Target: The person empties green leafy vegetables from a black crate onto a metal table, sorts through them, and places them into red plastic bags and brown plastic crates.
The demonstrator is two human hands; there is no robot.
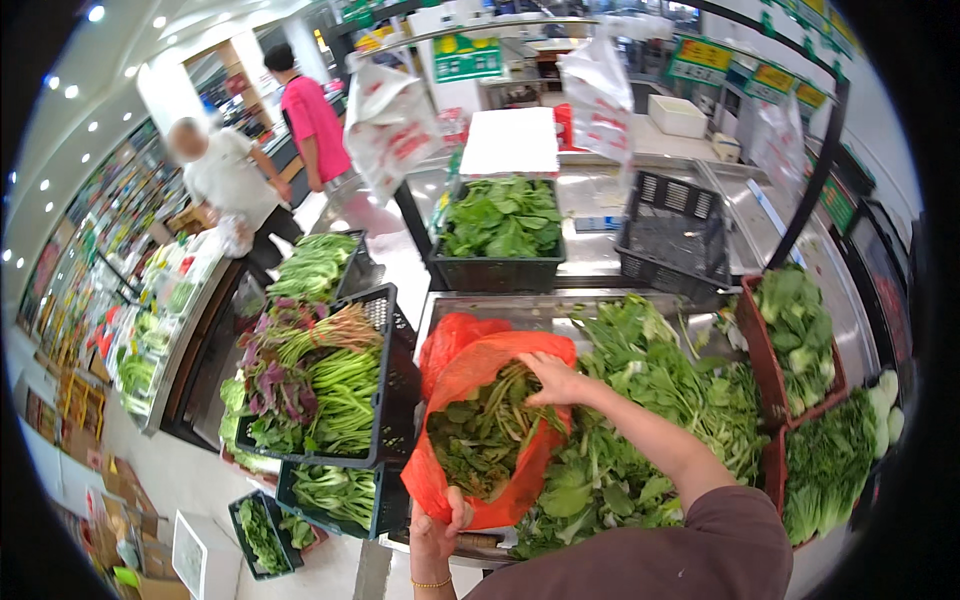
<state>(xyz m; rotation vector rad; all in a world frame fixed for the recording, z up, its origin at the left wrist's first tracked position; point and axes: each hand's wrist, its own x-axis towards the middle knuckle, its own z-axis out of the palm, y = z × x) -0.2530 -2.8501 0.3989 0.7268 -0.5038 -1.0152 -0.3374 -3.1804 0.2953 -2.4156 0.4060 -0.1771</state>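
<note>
A red plastic bag (517, 506) stands with its mouth wide, part full of leafy greens (480, 442), some of them wilted. My left hand (442, 517) pinches the bag's near rim between thumb and fingers. Over the far right part of the mouth, my right hand (556, 380) reaches in with thumb and fingers apart, against the stems of the greens. Whether its fingertips grip any stems cannot be told. Right of the bag, a broad heap of loose leafy vegetables (667, 397) covers the metal counter (457, 304). More red plastic (454, 341) bunches up behind the bag.
A black crate (390, 375) of bundled greens and red amaranth stands at left. Brown bins (772, 405) of greens border the heap at right. Behind are a crate of leaves (502, 266), a black basket (675, 232) and hanging plastic bags (390, 120). Two people stand at far left.
</note>
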